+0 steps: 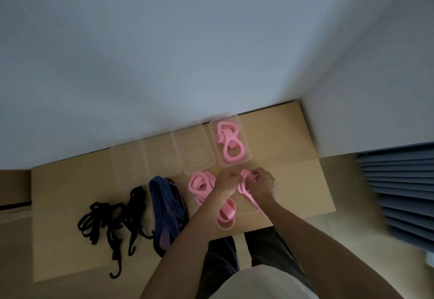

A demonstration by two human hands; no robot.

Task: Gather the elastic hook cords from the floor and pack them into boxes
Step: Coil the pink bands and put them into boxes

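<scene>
My left hand (226,180) and my right hand (263,182) both pinch a pink elastic cord (244,187) just in front of the boxes; its tail (226,216) loops down onto the cardboard. A second pink cord bundle (199,185) lies left of my left hand. A clear box (245,155) by the wall holds coiled pink cord (229,143). Left of it stands an empty clear box (195,151). A blue striped cord bundle (164,209) and black hook cords (112,216) lie further left.
Everything lies on a flat cardboard sheet (298,181) on the floor against a white wall (164,64). Two more clear boxes or lids (131,165) sit left of the empty one. A grey slatted object (399,193) stands at the right. My legs (234,258) are at the sheet's near edge.
</scene>
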